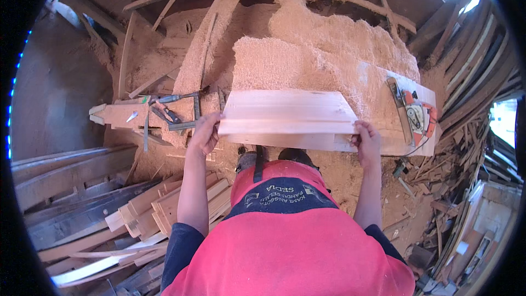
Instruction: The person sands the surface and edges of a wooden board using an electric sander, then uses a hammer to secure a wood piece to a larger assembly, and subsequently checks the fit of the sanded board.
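Note:
A pale wooden board (287, 112) with slanted ends is held level in front of my body. My left hand (204, 133) grips its near left corner, fingers closed on the edge. At the opposite end, my right hand (367, 140) pinches the near right corner between thumb and fingers. Another pale wooden surface (296, 141) shows just below the board's near edge; whether it is part of the same piece I cannot tell. Beyond the board, a thick heap of wood shavings (285, 63) covers the work surface.
An orange power planer (419, 118) lies to the right on a pale plank. Dark metal clamps or squares (189, 112) rest at the left, beside a wooden bench end (118, 115). Stacked timber (159, 208) fills the lower left; wood scraps (444, 186) pile up at the right.

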A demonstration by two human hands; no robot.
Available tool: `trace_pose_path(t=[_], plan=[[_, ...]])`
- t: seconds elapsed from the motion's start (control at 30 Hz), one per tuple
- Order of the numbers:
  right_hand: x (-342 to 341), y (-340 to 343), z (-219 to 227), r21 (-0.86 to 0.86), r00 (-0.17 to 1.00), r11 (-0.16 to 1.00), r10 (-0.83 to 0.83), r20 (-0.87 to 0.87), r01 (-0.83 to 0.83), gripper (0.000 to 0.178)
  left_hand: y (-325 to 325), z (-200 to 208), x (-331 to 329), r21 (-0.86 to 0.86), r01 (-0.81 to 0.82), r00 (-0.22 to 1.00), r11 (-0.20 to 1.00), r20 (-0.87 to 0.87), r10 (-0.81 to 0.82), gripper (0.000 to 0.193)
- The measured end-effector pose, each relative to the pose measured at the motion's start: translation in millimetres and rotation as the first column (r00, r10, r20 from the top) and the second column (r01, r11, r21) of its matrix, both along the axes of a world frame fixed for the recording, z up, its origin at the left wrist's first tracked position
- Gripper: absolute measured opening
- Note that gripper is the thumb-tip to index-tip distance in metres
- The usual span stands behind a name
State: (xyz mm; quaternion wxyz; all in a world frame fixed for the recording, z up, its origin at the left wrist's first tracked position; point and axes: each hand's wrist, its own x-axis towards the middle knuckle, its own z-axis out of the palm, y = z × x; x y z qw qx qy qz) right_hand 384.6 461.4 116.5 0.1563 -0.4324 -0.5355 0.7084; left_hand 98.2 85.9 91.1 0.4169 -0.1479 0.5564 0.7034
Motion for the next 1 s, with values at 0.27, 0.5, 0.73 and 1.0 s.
trace_pose_path(t=[0.27,0.5,0.73,1.0], plan=[[62,8,-28,-0.038,0.891,0.895,0.446,0.083,-0.445,0.05,6,-36,100,-0.28,-0.079,0.951,0.957,-0.31,-0.012,0.029],[3,3,-57,-0.009,0.643,0.643,0.766,0.007,-0.766,0.051,-102,-60,278,-0.251,-0.505,0.855,0.826,-0.281,0.437,0.031],[-63,-61,-103,0.558,0.249,-0.123,0.802,0.543,-0.821,0.042,-80,-135,401,-0.312,-0.854,0.469,0.416,-0.115,0.876,0.055],[-47,28,-110,0.587,0.402,0.074,0.796,0.453,-0.807,0.034,60,-131,326,-0.3,-0.761,0.631,0.575,-0.139,0.763,0.059]])
